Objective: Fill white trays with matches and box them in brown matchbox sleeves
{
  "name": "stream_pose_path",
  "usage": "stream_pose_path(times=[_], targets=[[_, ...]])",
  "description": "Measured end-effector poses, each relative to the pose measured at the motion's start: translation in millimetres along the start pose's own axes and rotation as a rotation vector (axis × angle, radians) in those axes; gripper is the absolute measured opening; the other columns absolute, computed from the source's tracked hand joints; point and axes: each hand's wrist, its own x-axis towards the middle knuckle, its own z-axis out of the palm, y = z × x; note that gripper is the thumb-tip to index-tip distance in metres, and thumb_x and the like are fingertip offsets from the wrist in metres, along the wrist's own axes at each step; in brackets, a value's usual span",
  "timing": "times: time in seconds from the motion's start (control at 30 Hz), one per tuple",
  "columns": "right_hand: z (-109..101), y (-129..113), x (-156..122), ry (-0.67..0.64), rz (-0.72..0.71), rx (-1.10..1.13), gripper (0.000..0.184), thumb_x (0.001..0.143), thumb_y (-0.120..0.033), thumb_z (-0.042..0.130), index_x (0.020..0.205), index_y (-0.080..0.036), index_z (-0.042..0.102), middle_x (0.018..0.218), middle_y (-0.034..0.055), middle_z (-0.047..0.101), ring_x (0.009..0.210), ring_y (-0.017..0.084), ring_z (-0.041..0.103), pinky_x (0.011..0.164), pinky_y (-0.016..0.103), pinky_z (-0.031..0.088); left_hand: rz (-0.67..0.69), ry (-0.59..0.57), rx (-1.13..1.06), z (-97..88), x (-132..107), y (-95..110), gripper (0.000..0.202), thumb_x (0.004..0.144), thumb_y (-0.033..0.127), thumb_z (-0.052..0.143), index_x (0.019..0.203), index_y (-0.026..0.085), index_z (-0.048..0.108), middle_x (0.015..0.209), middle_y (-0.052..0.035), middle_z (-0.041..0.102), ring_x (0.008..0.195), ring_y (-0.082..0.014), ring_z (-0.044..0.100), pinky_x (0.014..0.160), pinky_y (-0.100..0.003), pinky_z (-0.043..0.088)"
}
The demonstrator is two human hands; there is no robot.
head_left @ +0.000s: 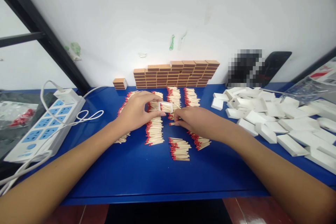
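Note:
My left hand [139, 110] grips a small white matchbox tray [166, 107] between thumb and fingers, above the rows of matches. Some red-headed matches lie inside this tray. Just right of it, my right hand [193, 117] is closed in a pinch, with a match [172, 124] poking out at its fingertips. How many matches sit in those fingers is hidden. Beneath and around both hands, matches are laid in rows: one row [154, 131] by my left thumb, a short one [180, 148] nearer the front, and another [191, 97] behind my right hand.
Brown matchboxes [175, 76] are stacked along the wall, with a small separate stack [120, 83] to their left. A heap of white trays [270, 115] covers the right side. On the left lie a power strip [49, 120] and white cables [90, 114]. A dark phone [277, 66] leans at the back right.

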Motion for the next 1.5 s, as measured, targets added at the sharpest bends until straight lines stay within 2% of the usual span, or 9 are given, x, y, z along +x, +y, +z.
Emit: stream_pose_path(times=[0.27,0.5,0.7,0.93,1.2,1.33,1.5], targets=[[-8,1,-5,0.058,-0.016,0.055,0.015,0.106,-0.023,0.052,0.097,-0.019,0.063,0.092,0.0042,0.074,0.079,0.018,0.063,0.066,0.028,0.035,0.001,-0.011,0.006,0.6,-1,-2,0.04,0.083,0.048,0.085,0.113,0.023,0.075,0.113,-0.0056,0.079,0.105,-0.0247,0.073,0.096,-0.042,0.054],[-8,2,-6,0.005,-0.047,0.112,0.016,0.105,-0.025,0.055,0.095,-0.02,0.065,0.094,0.0045,0.075,0.082,0.019,0.064,0.068,0.028,0.037,-0.002,-0.015,0.005,0.4,-1,-2,0.039,0.085,0.048,0.084,0.113,0.024,0.075,0.114,-0.0055,0.079,0.105,-0.0244,0.073,0.096,-0.042,0.054],[-6,1,-7,0.012,-0.018,0.111,0.012,0.103,-0.029,0.061,0.11,-0.019,0.065,0.096,0.0048,0.075,0.08,0.019,0.064,0.066,0.028,0.037,-0.002,-0.014,0.003,0.6,-1,-2,0.039,0.084,0.047,0.085,0.113,0.024,0.075,0.114,-0.0055,0.079,0.105,-0.0243,0.073,0.095,-0.041,0.054],[-2,-1,-3,-0.004,-0.005,-0.02,0.017,0.107,-0.029,0.054,0.1,-0.019,0.065,0.09,0.0059,0.076,0.075,0.019,0.066,0.061,0.028,0.034,-0.004,-0.02,0.004,0.5,-1,-2,0.04,0.084,0.048,0.085,0.113,0.023,0.075,0.114,-0.0061,0.079,0.105,-0.0247,0.073,0.096,-0.042,0.054],[-8,-15,-8,-0.068,0.028,-0.169,0.019,0.109,-0.024,0.049,0.109,-0.015,0.065,0.095,0.0103,0.079,0.079,0.022,0.072,0.058,0.029,0.034,-0.017,-0.025,-0.01,-0.7,0,-1,0.037,0.085,0.049,0.084,0.112,0.024,0.075,0.113,-0.0062,0.079,0.105,-0.0249,0.073,0.095,-0.043,0.055],[-9,-19,-10,-0.105,0.037,-0.255,0.023,0.11,-0.024,0.045,0.115,-0.012,0.064,0.092,0.0124,0.078,0.079,0.025,0.074,0.057,0.031,0.034,-0.013,-0.02,-0.015,-1.2,0,0,0.037,0.084,0.047,0.085,0.111,0.024,0.076,0.11,-0.0064,0.08,0.104,-0.0255,0.073,0.094,-0.043,0.055],[-5,-18,-9,-0.086,0.023,-0.297,0.026,0.111,-0.026,0.042,0.119,-0.011,0.062,0.088,0.0127,0.077,0.08,0.026,0.075,0.055,0.031,0.032,-0.017,-0.018,-0.005,-0.6,0,0,0.036,0.085,0.047,0.084,0.111,0.024,0.075,0.111,-0.0059,0.079,0.105,-0.025,0.073,0.094,-0.042,0.055]])
